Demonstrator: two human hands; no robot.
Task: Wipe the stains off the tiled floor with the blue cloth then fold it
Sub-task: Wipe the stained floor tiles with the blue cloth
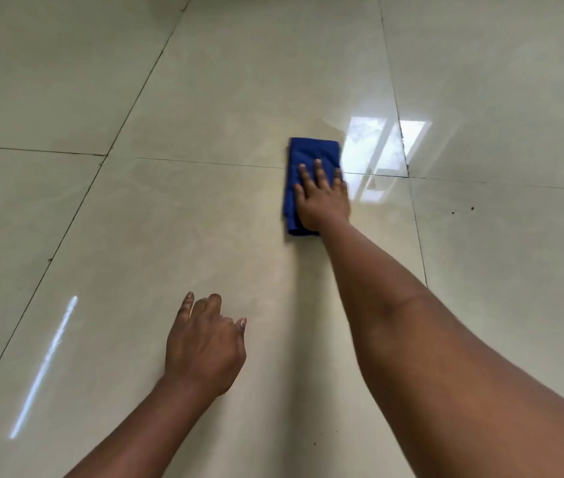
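Note:
A blue cloth (pixel 311 157), folded into a narrow rectangle, lies flat on the glossy beige tiled floor (pixel 204 219) across a grout line. My right hand (pixel 323 198) presses down on its near half with fingers spread, arm stretched forward. My left hand (pixel 204 346) rests on the floor nearer to me, fingers slightly curled, holding nothing. A faint wet smear shows on the tile just beyond the cloth. Small dark specks (pixel 461 211) dot the tile to the right.
Large beige tiles with dark grout lines fill the whole view. A bright window reflection (pixel 373 150) lies right of the cloth, and a thin streak of glare (pixel 46 367) at the lower left.

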